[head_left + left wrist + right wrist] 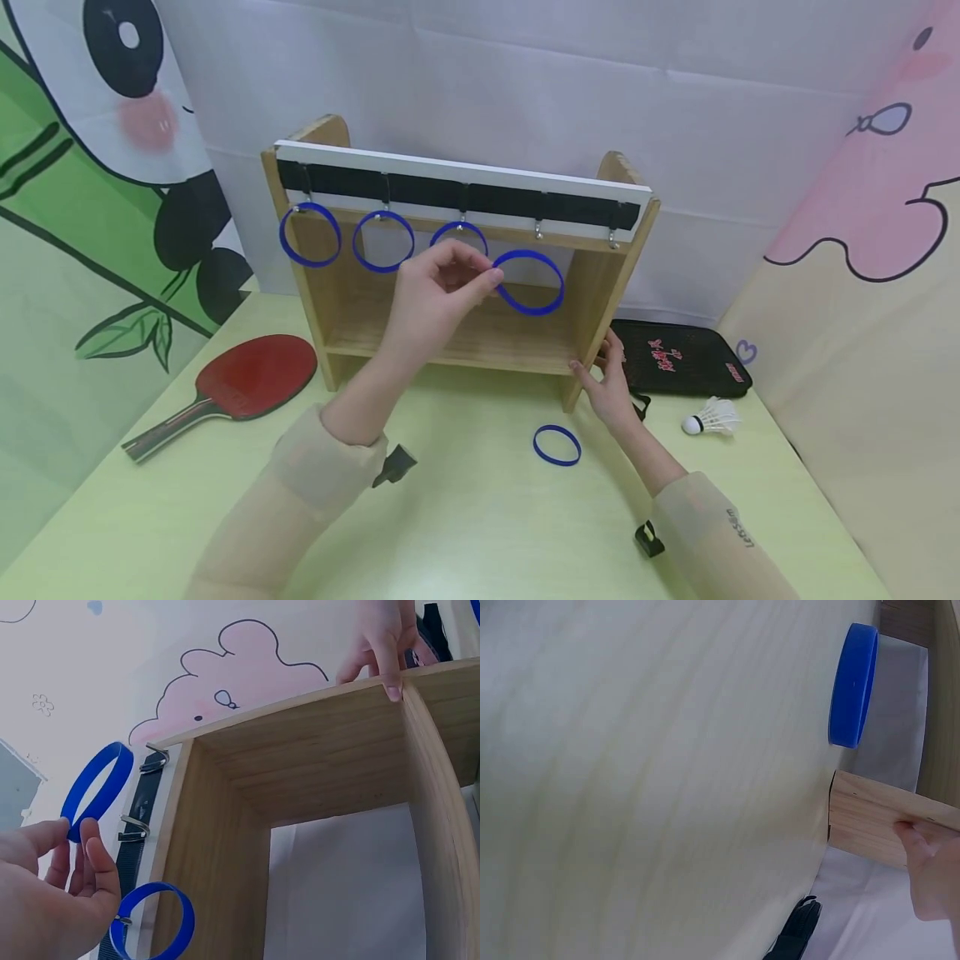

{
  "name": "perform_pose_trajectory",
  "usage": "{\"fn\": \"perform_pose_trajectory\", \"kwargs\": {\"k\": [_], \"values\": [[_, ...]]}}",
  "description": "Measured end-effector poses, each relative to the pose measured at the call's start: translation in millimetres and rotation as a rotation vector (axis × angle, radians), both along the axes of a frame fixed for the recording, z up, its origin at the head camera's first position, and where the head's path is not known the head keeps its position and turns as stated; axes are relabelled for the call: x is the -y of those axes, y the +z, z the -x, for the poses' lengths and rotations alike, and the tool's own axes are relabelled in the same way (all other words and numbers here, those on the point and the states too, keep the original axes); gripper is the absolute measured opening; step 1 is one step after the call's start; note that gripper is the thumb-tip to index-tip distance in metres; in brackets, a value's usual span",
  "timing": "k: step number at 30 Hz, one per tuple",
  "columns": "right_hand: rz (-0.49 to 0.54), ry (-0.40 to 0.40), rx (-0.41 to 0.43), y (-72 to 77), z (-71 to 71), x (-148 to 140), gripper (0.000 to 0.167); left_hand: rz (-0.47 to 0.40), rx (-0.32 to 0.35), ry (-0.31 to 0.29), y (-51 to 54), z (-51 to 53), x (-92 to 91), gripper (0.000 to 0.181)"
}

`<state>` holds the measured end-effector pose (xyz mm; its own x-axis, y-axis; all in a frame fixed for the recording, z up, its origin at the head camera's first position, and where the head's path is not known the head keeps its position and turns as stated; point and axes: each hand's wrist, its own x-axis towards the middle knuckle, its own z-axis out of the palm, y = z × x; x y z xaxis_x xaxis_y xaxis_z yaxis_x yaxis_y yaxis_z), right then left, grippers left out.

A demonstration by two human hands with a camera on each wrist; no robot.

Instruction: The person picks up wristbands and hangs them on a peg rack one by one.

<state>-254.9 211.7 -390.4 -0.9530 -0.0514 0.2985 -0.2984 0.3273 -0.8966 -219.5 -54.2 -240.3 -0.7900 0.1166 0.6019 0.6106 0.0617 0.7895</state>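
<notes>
My left hand (438,304) pinches a blue ring (530,310) between thumb and fingertips, in front of the wooden rack (450,358). In the left wrist view the held ring (97,787) is beside a bare hook (154,759), apart from it. Three blue rings (310,264) hang from the hooks at the left; two hooks (538,229) at the right hold nothing. My right hand (613,387) grips the rack's right side panel, thumb at the front edge. Another blue ring (557,462) lies on the table; the right wrist view shows that ring (853,686) near the rack's foot.
A red table-tennis bat (258,375) lies left of the rack. Right of it are a black case (675,358) and a white shuttlecock (712,418). A pale cloth wall (525,83) stands behind.
</notes>
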Motion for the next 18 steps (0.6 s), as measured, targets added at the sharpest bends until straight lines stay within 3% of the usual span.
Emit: {"fn": "perform_pose_trajectory", "kwargs": {"k": [10, 18], "values": [[-0.003, -0.007, 0.015, -0.6, 0.0, -0.6, 0.075, -0.223, 0.056, -0.048, -1.6, 18.1, -13.2, 0.019], [-0.006, -0.002, -0.001, -1.7, -0.2, -0.8, 0.076, -0.246, 0.076, -0.019, -8.6, 26.7, -20.0, 0.021]]}}
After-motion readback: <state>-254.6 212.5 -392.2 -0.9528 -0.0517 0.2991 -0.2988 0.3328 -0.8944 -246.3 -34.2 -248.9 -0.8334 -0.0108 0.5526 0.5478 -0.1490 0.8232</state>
